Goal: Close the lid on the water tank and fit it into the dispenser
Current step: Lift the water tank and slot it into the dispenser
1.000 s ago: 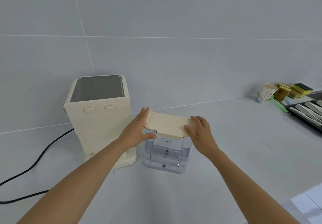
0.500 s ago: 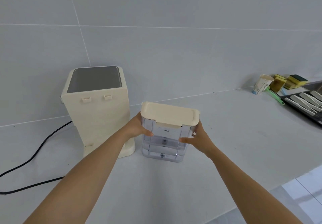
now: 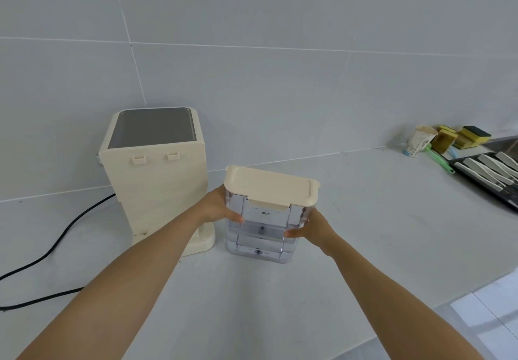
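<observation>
Tank unmoved; two hands grip it.

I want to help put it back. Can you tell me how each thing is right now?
lid: shut on the tank, front flap down
water tank: upright on the counter, held at both sides
left hand: gripping the tank's left side
right hand: gripping the tank's right side
dispenser: upright, tank not fitted
paper cup: upright

Power cord runs off the left edge, tray is cut at the right, and the water tank hides both hands' fingers.
</observation>
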Demonstrator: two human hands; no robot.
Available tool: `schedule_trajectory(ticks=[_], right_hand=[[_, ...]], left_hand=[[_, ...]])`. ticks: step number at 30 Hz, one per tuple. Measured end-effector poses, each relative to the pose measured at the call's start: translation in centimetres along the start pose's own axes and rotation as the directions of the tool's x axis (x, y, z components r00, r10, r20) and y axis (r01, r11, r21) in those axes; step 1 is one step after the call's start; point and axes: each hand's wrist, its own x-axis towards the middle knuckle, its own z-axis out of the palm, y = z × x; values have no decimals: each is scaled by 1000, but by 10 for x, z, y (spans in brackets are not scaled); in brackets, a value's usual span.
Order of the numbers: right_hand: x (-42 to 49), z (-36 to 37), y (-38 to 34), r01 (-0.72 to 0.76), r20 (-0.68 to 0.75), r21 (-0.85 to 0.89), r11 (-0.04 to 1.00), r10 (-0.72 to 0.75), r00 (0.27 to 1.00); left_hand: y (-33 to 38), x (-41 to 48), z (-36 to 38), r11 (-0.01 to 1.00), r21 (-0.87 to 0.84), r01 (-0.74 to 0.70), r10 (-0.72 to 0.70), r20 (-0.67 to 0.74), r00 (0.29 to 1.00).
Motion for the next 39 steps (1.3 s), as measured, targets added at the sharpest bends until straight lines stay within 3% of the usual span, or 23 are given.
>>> schedule_trajectory(ticks=[13,24,39], right_hand=[[-3,3,-37,169,132,-73,983,-159,979],[-17,31,-124,375,328,-61,925,-336,883],[9,79,-185,359,361,18,933,-341,868]], left_hand=[[9,-57,-34,999,0,46,-45,-193,980],[7,-116,-97,990,-101,98,-130,-388,913],[1,-120,-164,975,-198,105,-182,-422,888]])
